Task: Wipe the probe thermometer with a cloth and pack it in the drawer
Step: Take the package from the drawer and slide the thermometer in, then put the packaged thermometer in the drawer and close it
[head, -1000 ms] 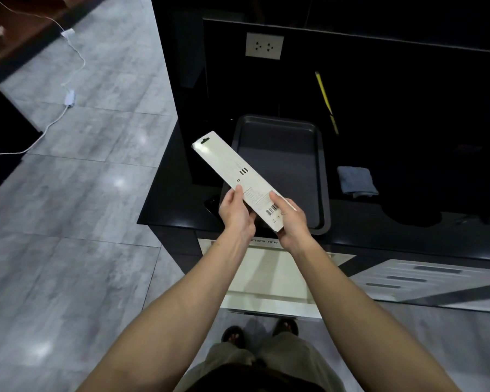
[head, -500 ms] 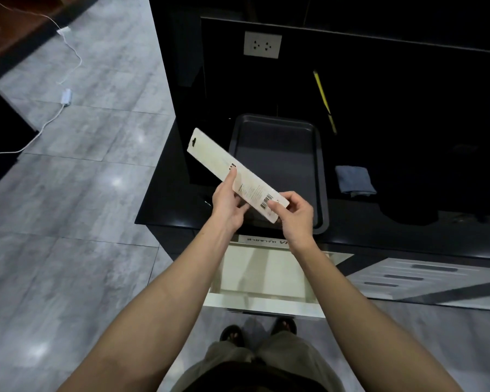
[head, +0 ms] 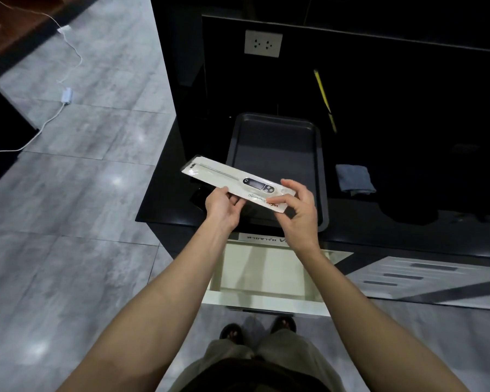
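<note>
A probe thermometer in its flat white blister pack (head: 232,181) is held face up above the black counter, its thin probe pointing left and its dark display toward the right. My left hand (head: 224,207) grips the pack's near edge at the middle. My right hand (head: 299,210) holds the pack's right end with thumb and fingers. A folded grey-blue cloth (head: 354,179) lies on the counter to the right. Below my hands an open white drawer (head: 266,299) sticks out from the counter front.
A dark baking tray (head: 277,137) sits on the black counter (head: 164,199) behind the pack. A yellow stick (head: 324,99) leans at the back, under a wall socket (head: 263,43). A white cable with an adapter (head: 67,94) runs over the grey tiled floor on the left.
The pack has been flipped from its printed back to its clear front, and lowered to lie flatter. My right hand shifted to its right end.
</note>
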